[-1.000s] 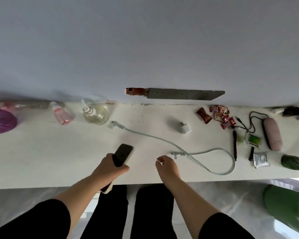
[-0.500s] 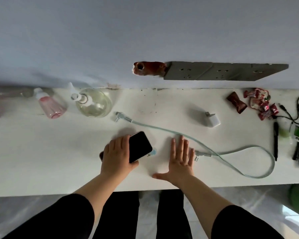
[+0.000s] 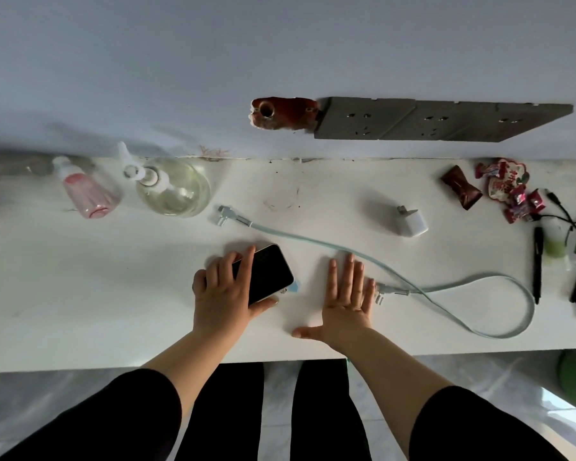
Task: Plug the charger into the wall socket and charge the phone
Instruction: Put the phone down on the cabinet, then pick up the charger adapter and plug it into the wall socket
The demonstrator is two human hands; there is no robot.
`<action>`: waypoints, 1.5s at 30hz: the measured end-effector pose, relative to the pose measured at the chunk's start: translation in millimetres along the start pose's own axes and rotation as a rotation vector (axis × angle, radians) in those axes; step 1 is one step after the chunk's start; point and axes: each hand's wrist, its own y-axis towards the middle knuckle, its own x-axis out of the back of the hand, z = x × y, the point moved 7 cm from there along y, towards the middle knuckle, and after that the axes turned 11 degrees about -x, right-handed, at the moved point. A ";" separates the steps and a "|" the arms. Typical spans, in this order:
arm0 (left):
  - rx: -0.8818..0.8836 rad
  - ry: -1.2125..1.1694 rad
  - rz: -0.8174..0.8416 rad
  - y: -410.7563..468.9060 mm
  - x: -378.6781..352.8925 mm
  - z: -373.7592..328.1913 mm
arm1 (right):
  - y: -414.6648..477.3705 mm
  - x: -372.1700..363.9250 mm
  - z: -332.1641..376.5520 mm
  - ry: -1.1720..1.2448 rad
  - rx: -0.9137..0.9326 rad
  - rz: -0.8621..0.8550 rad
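Resting near the front edge of the white table (image 3: 80, 311), the left hand (image 3: 225, 296) grips the black-screened phone (image 3: 263, 274); the right hand (image 3: 345, 302) lies flat, fingers spread, holding nothing. Beyond, the pale green cable (image 3: 446, 287) loops right; the white charger cube (image 3: 411, 221) sits alone on bare surface below the grey wall socket strip (image 3: 429, 119).

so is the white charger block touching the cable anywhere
Apart. The head view shows bare table between the charger block and the nearest run of cable; neither cable end reaches it.
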 end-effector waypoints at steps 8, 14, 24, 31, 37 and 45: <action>0.179 -0.162 0.221 0.8 4.7 -30.8 | -9.3 16.8 -5.4 0.043 0.096 -0.002; 0.216 -0.615 0.039 63.6 34.0 -150.1 | -3.2 86.3 -102.9 0.294 0.270 -0.331; 0.699 -1.191 0.011 141.1 14.3 -218.8 | 39.1 77.2 -163.2 0.278 0.081 -0.158; 0.749 -1.120 0.020 152.2 7.6 -219.2 | 31.1 76.6 -146.8 0.309 0.143 -0.045; 0.620 -1.106 -0.019 148.0 10.7 -213.5 | 33.8 76.7 -148.1 0.309 0.163 -0.049; 0.604 -1.390 0.005 128.0 21.3 -198.2 | 35.2 74.6 -150.0 0.258 0.144 -0.056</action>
